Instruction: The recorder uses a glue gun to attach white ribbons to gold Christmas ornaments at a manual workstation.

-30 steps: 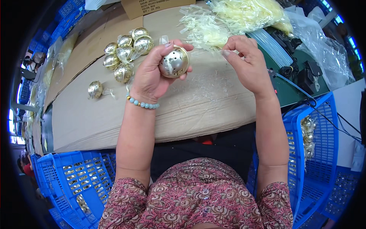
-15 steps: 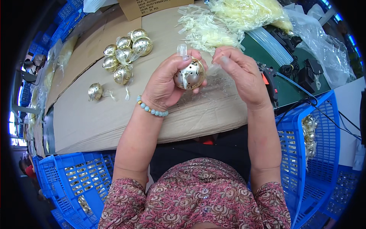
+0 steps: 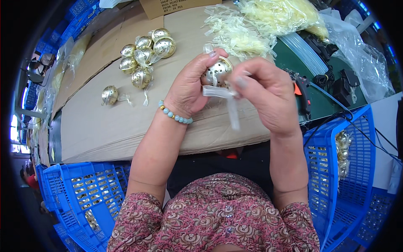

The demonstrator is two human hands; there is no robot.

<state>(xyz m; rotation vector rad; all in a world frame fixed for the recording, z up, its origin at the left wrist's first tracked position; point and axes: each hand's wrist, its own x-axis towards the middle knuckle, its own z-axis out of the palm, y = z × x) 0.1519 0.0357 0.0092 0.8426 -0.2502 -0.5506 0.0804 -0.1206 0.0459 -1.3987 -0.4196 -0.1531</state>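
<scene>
At the left, a slotted blue plastic basket [image 3: 67, 185] stood below the table edge, with gold-coloured pieces visible through its openings. On the tan cardboard sheet [image 3: 92, 126] lay a single shiny gold ball [image 3: 110, 95] with a clear tail, and, farther to the right, a cluster of seven similar gold balls [image 3: 143, 56].

The left forearm rose from the lower edge and leaned toward the right, its wrist ringed by a bracelet of pale blue round beads [image 3: 175, 116]. The left hand [image 3: 193, 82], palm turned inward and thumb uppermost, was curled around a gold ball with dark star-shaped marks [image 3: 216, 74], holding it above the cardboard near the centre. Just below this ball, a translucent, whitish flat strip [image 3: 218, 92] ran rightward and bent down into a hanging end; whether it touched the ball could not be told.

The right forearm stood nearly upright, the hand bent leftward at the wrist. The right hand [image 3: 264, 90], slightly blurred, had thumb and forefinger drawn narrowly together on the strip.

Beyond lay a heap of pale yellow translucent strips [image 3: 239, 38]. Farther right, a black-and-orange tool [image 3: 303, 94] rested on the green tabletop [image 3: 289, 59], above a second blue plastic basket [image 3: 336, 210].
</scene>
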